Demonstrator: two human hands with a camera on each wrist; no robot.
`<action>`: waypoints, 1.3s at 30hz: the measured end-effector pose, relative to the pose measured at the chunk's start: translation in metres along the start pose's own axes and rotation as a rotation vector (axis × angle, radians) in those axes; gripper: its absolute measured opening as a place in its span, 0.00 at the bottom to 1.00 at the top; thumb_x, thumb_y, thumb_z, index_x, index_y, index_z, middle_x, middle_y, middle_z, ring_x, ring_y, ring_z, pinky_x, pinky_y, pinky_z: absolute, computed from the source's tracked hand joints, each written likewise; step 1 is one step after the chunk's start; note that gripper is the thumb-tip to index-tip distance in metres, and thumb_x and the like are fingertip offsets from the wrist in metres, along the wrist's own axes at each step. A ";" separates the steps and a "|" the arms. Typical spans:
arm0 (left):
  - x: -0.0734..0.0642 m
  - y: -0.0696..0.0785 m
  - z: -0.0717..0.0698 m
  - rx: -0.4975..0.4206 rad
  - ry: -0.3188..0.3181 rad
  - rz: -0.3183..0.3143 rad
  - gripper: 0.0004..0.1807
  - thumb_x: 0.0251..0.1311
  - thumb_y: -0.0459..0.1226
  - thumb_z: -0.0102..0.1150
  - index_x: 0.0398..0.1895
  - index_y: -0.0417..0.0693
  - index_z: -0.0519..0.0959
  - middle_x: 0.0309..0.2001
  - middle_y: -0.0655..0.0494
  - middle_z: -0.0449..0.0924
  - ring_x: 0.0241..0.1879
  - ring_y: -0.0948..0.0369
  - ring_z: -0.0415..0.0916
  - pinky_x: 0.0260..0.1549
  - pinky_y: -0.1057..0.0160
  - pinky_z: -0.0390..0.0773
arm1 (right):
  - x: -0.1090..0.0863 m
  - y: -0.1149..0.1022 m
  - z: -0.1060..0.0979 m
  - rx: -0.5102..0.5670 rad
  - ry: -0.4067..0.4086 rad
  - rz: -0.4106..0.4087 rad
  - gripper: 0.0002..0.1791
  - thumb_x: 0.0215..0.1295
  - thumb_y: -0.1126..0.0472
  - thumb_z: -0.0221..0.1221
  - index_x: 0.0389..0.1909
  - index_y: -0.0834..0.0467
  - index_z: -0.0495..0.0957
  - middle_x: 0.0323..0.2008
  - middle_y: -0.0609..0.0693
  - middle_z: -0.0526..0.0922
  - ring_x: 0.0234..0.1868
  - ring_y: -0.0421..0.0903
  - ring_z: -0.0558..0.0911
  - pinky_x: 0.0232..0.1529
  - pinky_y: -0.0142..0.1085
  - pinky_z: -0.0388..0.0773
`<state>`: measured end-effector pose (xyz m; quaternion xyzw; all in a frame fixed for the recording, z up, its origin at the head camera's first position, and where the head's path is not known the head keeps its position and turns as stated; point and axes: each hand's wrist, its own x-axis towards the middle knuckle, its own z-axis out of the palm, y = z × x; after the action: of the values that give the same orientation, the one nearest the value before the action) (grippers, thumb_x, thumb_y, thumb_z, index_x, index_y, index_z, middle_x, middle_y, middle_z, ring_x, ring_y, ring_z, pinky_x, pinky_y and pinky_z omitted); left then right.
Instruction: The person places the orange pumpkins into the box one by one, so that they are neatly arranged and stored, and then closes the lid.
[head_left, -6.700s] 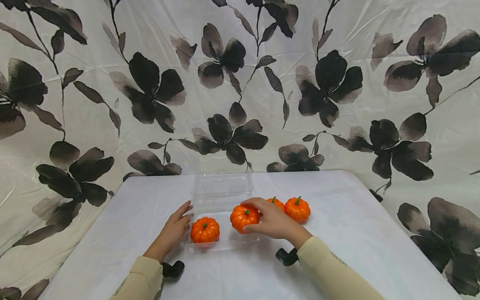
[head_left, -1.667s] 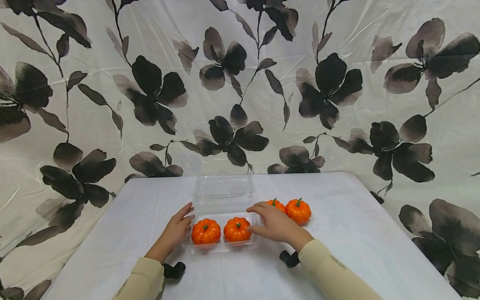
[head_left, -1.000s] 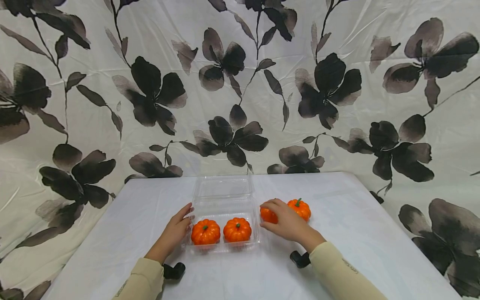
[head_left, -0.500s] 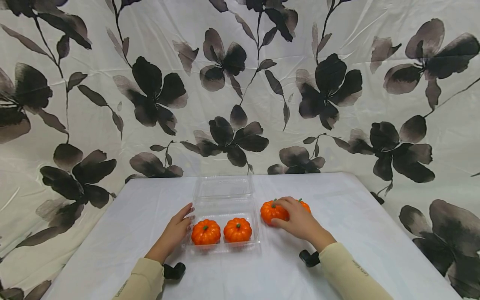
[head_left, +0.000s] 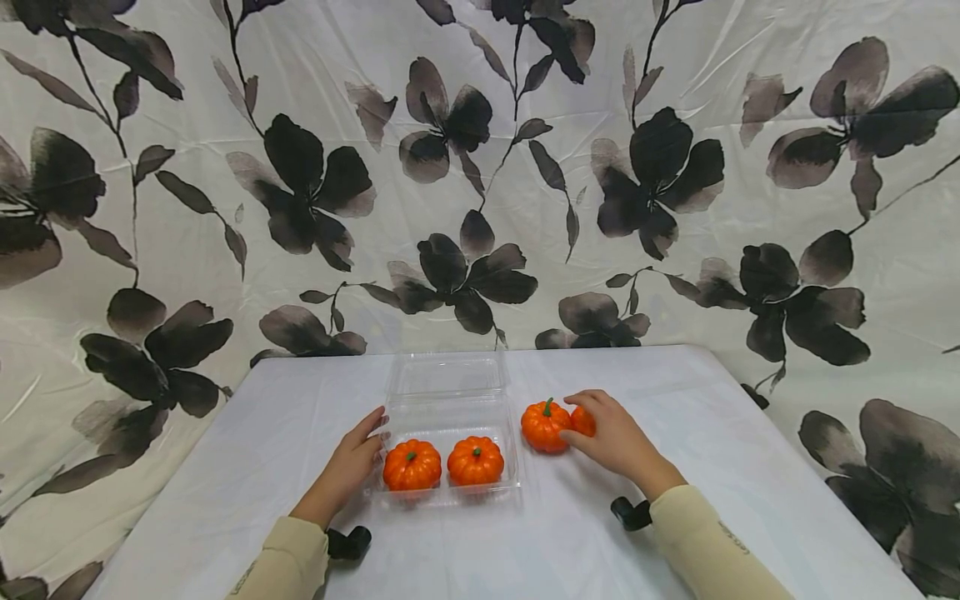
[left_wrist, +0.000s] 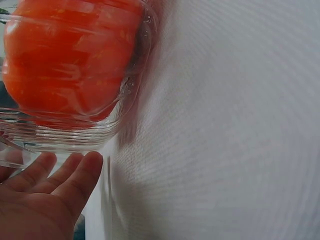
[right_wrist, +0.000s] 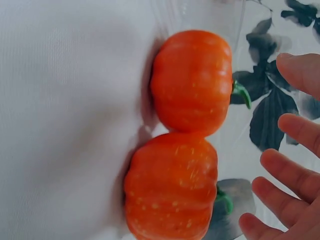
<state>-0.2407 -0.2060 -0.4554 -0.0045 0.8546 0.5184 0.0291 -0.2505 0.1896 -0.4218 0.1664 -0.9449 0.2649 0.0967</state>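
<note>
Two orange toy pumpkins, one on the left (head_left: 412, 464) and one on the right (head_left: 476, 460), sit side by side in the front of a clear plastic clamshell box (head_left: 517, 450). My left hand (head_left: 351, 460) is at the box's left side, its fingers straight against or close to the wall in the left wrist view. On the table right of the box, a third pumpkin (head_left: 545, 427) touches a fourth pumpkin (head_left: 583, 421). Over the fourth, partly hiding it, hovers my right hand (head_left: 617, 435). Its fingers are spread and apart from both pumpkins in the right wrist view.
The box's lid (head_left: 448, 372) lies folded back toward the far table edge. A white cloth covers the table (head_left: 465, 550), and a floral curtain (head_left: 480, 167) hangs behind it. Black wrist camera mounts (head_left: 348, 543) jut out beneath both sleeves.
Earlier my right hand lowered the second pumpkin into the box and let go. Since then it has moved right, past the third pumpkin, to the fourth. My left hand has stayed put.
</note>
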 end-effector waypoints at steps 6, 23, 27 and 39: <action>-0.001 0.001 0.000 0.002 -0.001 -0.003 0.32 0.71 0.37 0.38 0.77 0.47 0.48 0.74 0.40 0.55 0.70 0.41 0.59 0.66 0.41 0.63 | -0.001 0.010 -0.001 0.017 0.011 0.027 0.30 0.57 0.49 0.66 0.60 0.53 0.74 0.62 0.55 0.72 0.61 0.58 0.74 0.63 0.57 0.71; 0.002 0.000 0.001 0.002 0.003 -0.013 0.32 0.71 0.38 0.38 0.77 0.49 0.48 0.74 0.41 0.55 0.70 0.42 0.59 0.66 0.42 0.64 | -0.002 0.032 -0.005 0.034 -0.028 0.126 0.37 0.58 0.45 0.64 0.67 0.53 0.67 0.66 0.59 0.67 0.64 0.62 0.70 0.63 0.62 0.67; 0.001 -0.001 0.000 0.003 0.002 -0.010 0.32 0.71 0.38 0.38 0.77 0.49 0.48 0.74 0.41 0.55 0.70 0.43 0.60 0.66 0.42 0.65 | -0.002 0.036 -0.005 0.046 -0.046 0.150 0.38 0.59 0.45 0.63 0.69 0.54 0.65 0.67 0.60 0.65 0.66 0.63 0.68 0.64 0.62 0.66; 0.000 0.000 0.000 0.010 0.003 -0.006 0.32 0.71 0.38 0.38 0.77 0.49 0.48 0.74 0.41 0.55 0.70 0.42 0.60 0.65 0.42 0.65 | -0.003 0.046 -0.004 0.062 -0.058 0.204 0.43 0.59 0.42 0.62 0.71 0.56 0.60 0.69 0.64 0.62 0.68 0.65 0.64 0.66 0.64 0.62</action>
<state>-0.2407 -0.2060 -0.4557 -0.0077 0.8571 0.5142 0.0296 -0.2644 0.2293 -0.4401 0.0799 -0.9507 0.2974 0.0369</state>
